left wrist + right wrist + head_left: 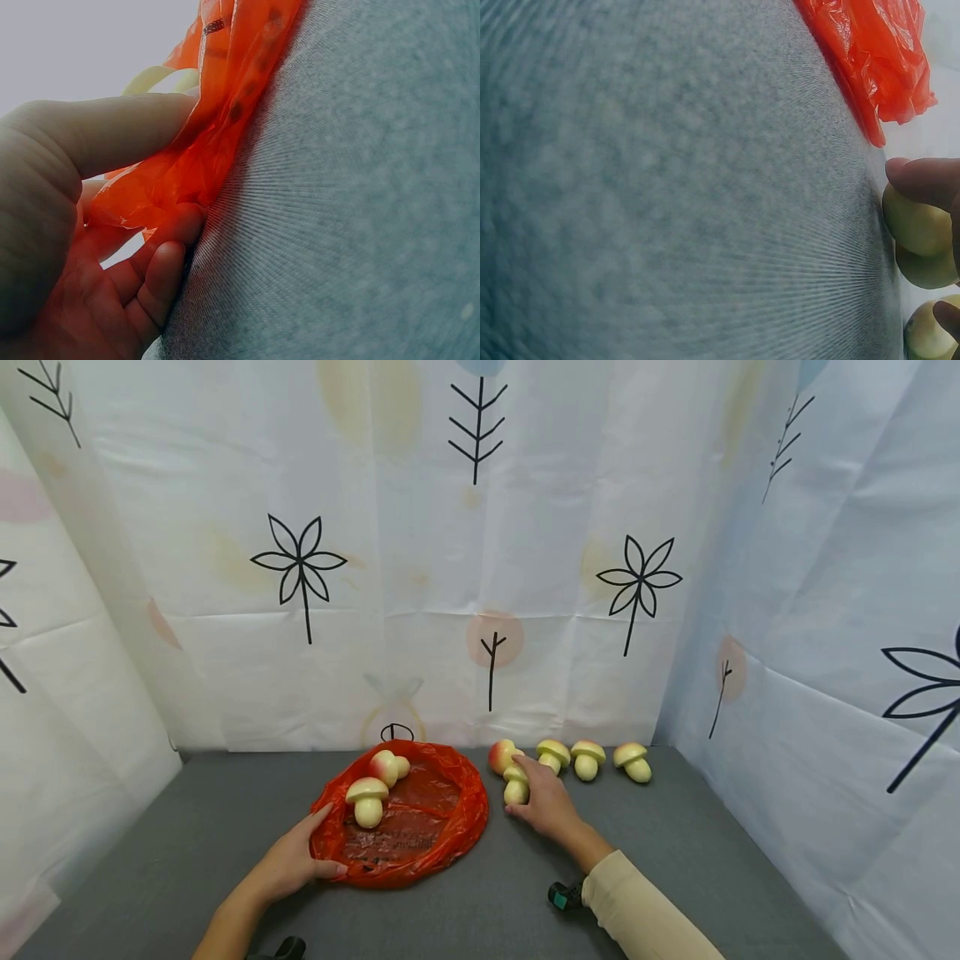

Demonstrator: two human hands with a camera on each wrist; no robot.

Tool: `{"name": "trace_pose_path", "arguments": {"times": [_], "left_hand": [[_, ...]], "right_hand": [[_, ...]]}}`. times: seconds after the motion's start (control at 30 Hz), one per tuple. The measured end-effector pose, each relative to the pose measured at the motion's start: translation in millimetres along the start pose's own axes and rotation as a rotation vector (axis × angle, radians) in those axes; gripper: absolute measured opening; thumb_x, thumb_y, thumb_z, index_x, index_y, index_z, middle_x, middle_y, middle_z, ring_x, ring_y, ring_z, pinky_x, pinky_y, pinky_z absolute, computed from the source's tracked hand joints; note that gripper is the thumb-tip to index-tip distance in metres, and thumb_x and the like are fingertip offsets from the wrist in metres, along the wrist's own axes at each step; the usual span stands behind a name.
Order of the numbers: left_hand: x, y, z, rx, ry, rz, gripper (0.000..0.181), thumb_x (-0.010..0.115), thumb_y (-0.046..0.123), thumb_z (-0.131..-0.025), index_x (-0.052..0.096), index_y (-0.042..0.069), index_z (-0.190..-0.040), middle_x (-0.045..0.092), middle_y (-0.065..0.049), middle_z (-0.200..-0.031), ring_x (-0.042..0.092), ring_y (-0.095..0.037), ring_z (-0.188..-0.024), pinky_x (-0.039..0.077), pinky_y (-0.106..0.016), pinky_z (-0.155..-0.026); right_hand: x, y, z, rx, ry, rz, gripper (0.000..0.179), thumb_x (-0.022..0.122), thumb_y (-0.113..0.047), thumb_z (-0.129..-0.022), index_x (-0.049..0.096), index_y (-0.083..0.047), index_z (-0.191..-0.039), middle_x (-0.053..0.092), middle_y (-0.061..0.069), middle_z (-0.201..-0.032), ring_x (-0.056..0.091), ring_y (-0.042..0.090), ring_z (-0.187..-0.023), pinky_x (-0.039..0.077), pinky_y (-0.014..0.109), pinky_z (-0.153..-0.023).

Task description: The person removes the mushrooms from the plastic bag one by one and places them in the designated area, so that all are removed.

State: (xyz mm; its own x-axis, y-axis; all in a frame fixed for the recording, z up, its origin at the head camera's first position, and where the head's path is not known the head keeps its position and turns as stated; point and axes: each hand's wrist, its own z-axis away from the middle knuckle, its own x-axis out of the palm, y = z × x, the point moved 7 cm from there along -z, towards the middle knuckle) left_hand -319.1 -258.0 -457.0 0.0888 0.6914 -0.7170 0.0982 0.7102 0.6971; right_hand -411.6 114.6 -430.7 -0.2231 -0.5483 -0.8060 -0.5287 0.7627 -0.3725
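Observation:
A red plastic bag, its rim rolled into a ring, lies spread on the grey table. Inside it are a pale yellow toy mushroom and a red-blushed one. At the bag's left side my left hand grips the rim; in the left wrist view the thin plastic passes between thumb and fingers. Right of the bag, my right hand pinches a yellow toy mushroom between thumb and fingers. Its thumb presses on the mushroom in the right wrist view. Another red-blushed mushroom sits just behind.
Several more toy mushrooms stand in a row to the right, among them one beside my fingers, a middle one and a tilted one. White printed cloth hangs behind the grey table and along both sides.

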Motion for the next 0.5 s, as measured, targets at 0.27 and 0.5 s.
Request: {"name": "trace_pose_path", "arguments": {"times": [0.27, 0.5], "left_hand": [[0.6, -2.7, -1.5, -0.007, 0.002, 0.004, 0.112, 0.086, 0.041, -0.069, 0.024, -0.006, -0.15, 0.026, -0.038, -0.147, 0.026, -0.056, -0.133, 0.028, -0.067, -0.101], [0.8, -2.7, -0.9, -0.006, 0.001, 0.013, 0.112, 0.086, 0.039, -0.069, 0.024, -0.006, -0.151, 0.027, -0.038, -0.147, 0.025, -0.055, -0.133, 0.027, -0.067, -0.102]], "right_hand": [[0.2, -1.5, 2.2, -0.006, -0.005, -0.009, 0.087, 0.09, -0.021, -0.068, 0.046, -0.008, -0.142, 0.05, 0.013, -0.14, 0.048, 0.037, -0.123, 0.038, 0.051, -0.101], [-0.6, -2.5, 2.8, -0.011, -0.009, -0.011, 0.086, 0.09, -0.02, -0.068, 0.046, -0.008, -0.142, 0.049, 0.013, -0.14, 0.047, 0.037, -0.124, 0.038, 0.052, -0.101]]}}
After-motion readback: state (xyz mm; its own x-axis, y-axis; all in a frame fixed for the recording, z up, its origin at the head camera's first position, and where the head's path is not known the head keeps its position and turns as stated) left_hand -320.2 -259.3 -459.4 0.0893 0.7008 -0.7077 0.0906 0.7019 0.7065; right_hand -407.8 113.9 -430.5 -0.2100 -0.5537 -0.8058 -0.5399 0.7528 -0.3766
